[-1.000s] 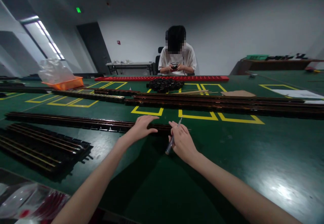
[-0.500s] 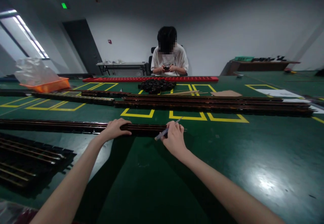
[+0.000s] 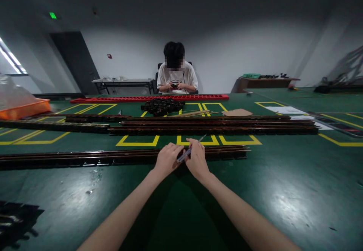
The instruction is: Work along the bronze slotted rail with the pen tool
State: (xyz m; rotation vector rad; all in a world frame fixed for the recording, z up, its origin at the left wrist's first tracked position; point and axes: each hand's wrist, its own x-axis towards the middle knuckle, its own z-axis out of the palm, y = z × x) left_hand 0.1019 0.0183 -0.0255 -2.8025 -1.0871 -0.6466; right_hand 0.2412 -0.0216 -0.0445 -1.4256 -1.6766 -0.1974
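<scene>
A long dark rail assembly (image 3: pixel 113 158) with thin copper-coloured rods along it lies across the green table (image 3: pixel 181 213). My left hand (image 3: pixel 168 158) is closed around it near its right part, fingers over the far side and thumb on the near side. Right beside it, my right hand (image 3: pixel 197 158) pinches a slim grey pen-like tool (image 3: pixel 185 155) with a thin pointed tip, slanting up to the right over the rail. Exactly what kind of tool it is I cannot tell. The rail's right end, with rod tips sticking out, extends past my right hand.
Behind lie more dark rails (image 3: pixel 212 126), a black heap of parts (image 3: pixel 161 106), thin sticks (image 3: pixel 190 113) and brown cardboard (image 3: pixel 237 112). A red slotted strip (image 3: pixel 198 97) runs near the far edge, before a seated person (image 3: pixel 177 75). An orange tray (image 3: pixel 25 109) stands left.
The rail has slid right, its end now well beyond my right hand. My left hand has come right, close to my right hand, which still holds the tool. The view has turned somewhat right.
</scene>
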